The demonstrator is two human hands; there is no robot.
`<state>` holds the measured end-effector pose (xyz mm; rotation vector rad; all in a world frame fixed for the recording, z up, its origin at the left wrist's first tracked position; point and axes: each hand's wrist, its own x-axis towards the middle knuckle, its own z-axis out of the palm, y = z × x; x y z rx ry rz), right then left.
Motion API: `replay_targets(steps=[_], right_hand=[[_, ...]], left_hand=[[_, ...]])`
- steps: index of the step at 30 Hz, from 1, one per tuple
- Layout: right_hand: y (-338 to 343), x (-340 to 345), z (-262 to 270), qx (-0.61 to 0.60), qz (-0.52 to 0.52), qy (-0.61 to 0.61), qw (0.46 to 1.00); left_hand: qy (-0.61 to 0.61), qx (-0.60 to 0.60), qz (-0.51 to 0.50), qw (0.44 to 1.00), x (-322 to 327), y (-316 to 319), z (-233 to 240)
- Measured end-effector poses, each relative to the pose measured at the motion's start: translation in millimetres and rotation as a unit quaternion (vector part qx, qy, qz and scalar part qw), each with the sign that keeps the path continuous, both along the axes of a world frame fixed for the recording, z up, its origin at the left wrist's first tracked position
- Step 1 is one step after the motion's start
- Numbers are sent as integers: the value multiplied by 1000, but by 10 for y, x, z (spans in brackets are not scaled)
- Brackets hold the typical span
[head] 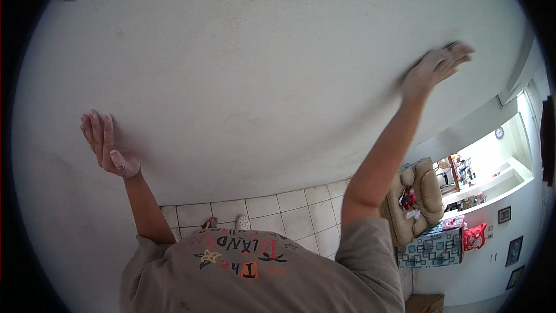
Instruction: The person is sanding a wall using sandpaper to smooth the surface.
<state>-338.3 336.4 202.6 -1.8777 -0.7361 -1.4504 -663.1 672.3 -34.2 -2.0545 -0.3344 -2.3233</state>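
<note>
Before me rises a pale plastered wall [260,74] with faint stains and rough patches. My left hand [106,148] rests against it at the left, fingers spread a little, holding nothing; white powder coats the fingers and thumb. At the upper right my right hand [434,67] is stretched out flat to the wall and blurred. A dark flat sheet [454,44] shows at its edge, pressed between the palm and the plaster. Most of that sheet is hidden, and its kind is unclear. White dust also covers the right hand.
White floor tiles [265,206] meet the wall's foot, with a pale clog [242,222] on my foot. At the right stand a beige armchair [423,195] with items on it and a table with a patterned cloth [434,248]. A red bag [474,237] is beside the table.
</note>
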Motion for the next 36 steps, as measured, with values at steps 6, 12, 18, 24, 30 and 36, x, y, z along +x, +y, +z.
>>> replay_targets(steps=[6, 12, 18, 24, 30, 36], right_hand=[[-390, -845, -3578, -199, 32, 361, 910], [-1744, -918, -3249, 281, 39, 416, 864], [-3056, -839, -3667, 256, -108, 333, 901], [-3102, -748, -3765, 233, -76, 413, 877], [-2819, -356, -3465, 185, -19, 393, 901], [-2050, 209, -3308, 217, 19, 311, 925]], left_hand=[[21, 3, 46, 999, -25, -163, 144], [53, 11, 17, 998, 850, -902, 546], [319, 19, -94, 943, 2124, -2571, 686], [458, 14, -208, 864, 2125, -2877, 530], [165, -92, 120, 975, 1491, -1621, 789], [91, -201, 260, 940, 393, -575, 115]])
